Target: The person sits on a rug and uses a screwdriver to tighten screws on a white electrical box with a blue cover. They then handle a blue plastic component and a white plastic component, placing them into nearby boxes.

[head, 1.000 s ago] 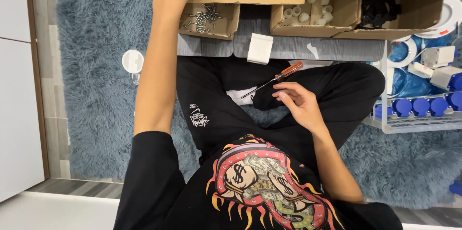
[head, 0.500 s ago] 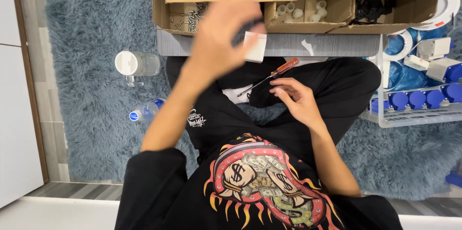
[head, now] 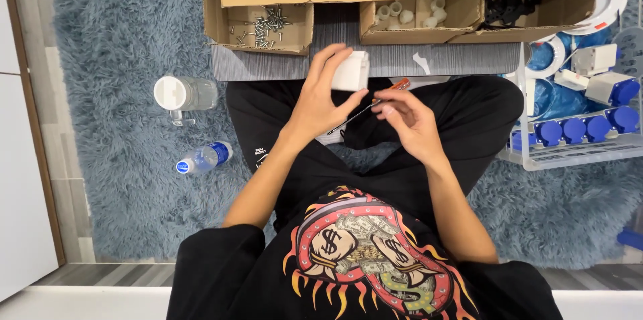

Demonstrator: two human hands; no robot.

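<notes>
My left hand (head: 320, 99) grips a small white plastic box (head: 351, 70) over my lap, just in front of the grey board (head: 268, 65). My right hand (head: 410, 122) pinches the thin metal shaft of a screwdriver with an orange handle (head: 399, 84), its tip pointing toward my left hand. I sit cross-legged in black trousers on a shaggy blue rug (head: 114, 179).
Open cardboard boxes sit ahead: one with several screws (head: 262, 25), one with white plastic parts (head: 412, 9), one with black parts (head: 510, 0). A clear jug with a white lid (head: 182, 94) and a water bottle (head: 204, 157) lie left. A white tray of blue-and-white sockets (head: 581, 116) stands right.
My left hand came back from the boxes and now holds the white box over my lap. My right hand has lifted the screwdriver shaft slightly.
</notes>
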